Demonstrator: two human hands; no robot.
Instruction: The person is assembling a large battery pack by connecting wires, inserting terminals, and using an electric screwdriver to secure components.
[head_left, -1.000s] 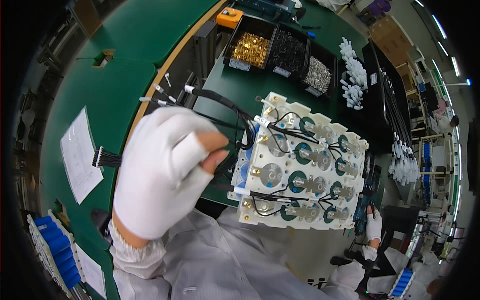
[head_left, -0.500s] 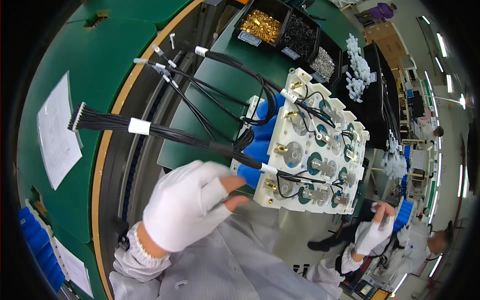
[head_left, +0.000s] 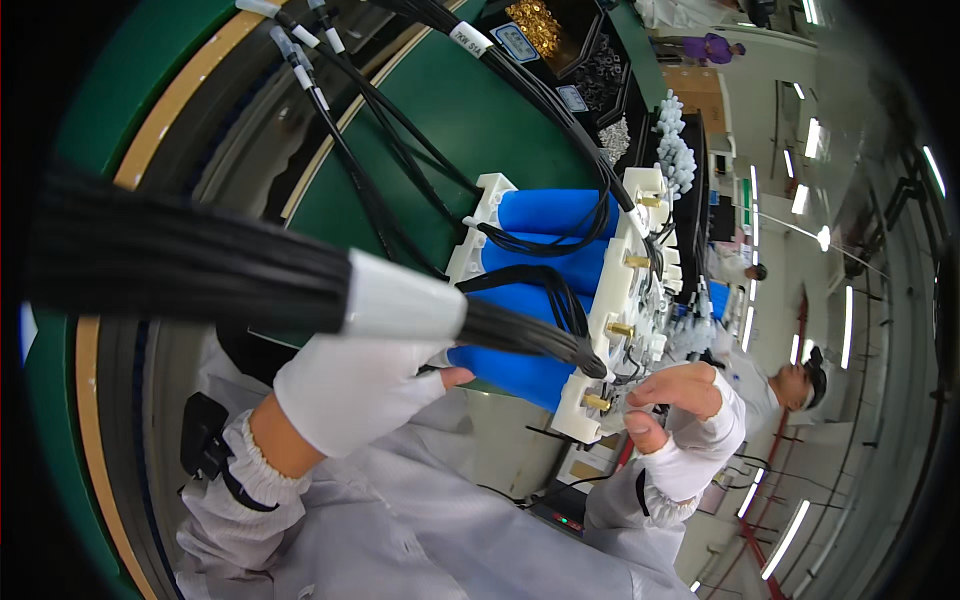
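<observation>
A battery pack of blue cylindrical cells (head_left: 545, 300) stands between two white plastic holders, with brass terminals (head_left: 598, 403) along the right-hand one. My left hand (head_left: 345, 395), in a white fingerless glove, is at the pack's near left corner, its thumb beside the nearest cell. A thick black cable bundle (head_left: 405, 300) with a white sleeve crosses in front and hides its other fingers. My right hand (head_left: 685, 415), gloved likewise, is by the near brass terminal at the right holder. Its fingers are bent, with a gap to the thumb, and I see nothing between them.
Thinner black leads with clear-capped ends (head_left: 385, 165) stretch over the green table (head_left: 430, 110). Black bins (head_left: 500, 15) of brass and dark small parts stand at the back. Capped cable ends (head_left: 675, 150) are heaped beside them. A co-worker (head_left: 790, 385) is at the right.
My right hand has come leftward to the pack's right holder. My left hand stays near the left corner. The view has shifted, showing more of the blue cells and a larger cable bundle.
</observation>
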